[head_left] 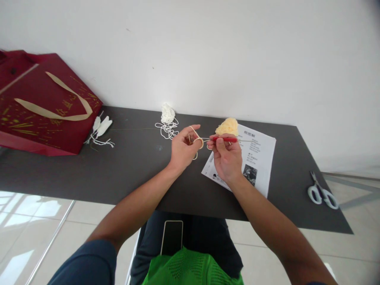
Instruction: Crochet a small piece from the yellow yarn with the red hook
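Observation:
A crochet hook with a red handle (227, 139) lies across the fingers of my right hand (228, 158), its metal tip pointing left. Cream yarn (196, 155) loops around the fingers of my left hand (184, 148), whose thumb and fingers pinch it. The hook's tip reaches the yarn at my left fingertips. Just behind my right hand sits a ball of pale yellow yarn (228, 126). Under that hand is a printed paper sheet (261, 150) with text and a small dark picture, partly covered.
White yarn (168, 114) lies in a loose heap by the wall. Small white pieces with trailing strands (103, 127) rest beside a dark red gift bag (56, 107) at the left. Scissors (320, 194) lie near the right edge of the dark table (133, 158). A phone (172, 236) rests on my lap.

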